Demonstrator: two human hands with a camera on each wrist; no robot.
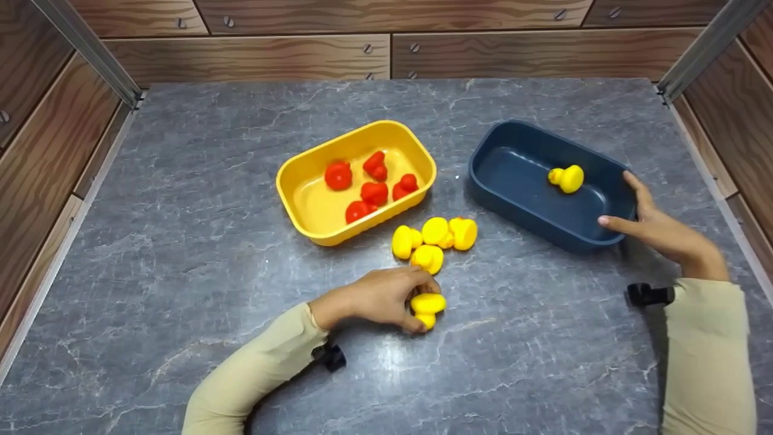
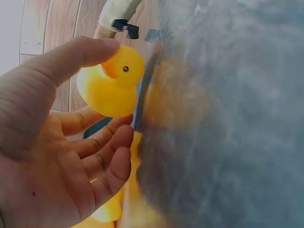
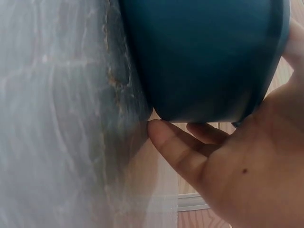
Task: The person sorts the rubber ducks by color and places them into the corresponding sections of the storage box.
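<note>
In head view we can't see every finger of the right hand (image 1: 671, 237), gripping the dark-blue rectangular plastic tub (image 1: 513, 181); left hand (image 1: 381, 296) pinches a small yellow toy duck (image 1: 429, 302).

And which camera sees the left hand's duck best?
Left wrist: the held duck looks big there, with its eye and orange beak showing. The head view shows it small in the left hand, no eye visible. The right wrist view doesn't show it.

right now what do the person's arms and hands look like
The left sleeve and right sleeve are plain beige, ending at the wrists. The left hand and right hand wear no gloves. A small black fitting juts from the left cuff, a second fitting from the right.
</note>
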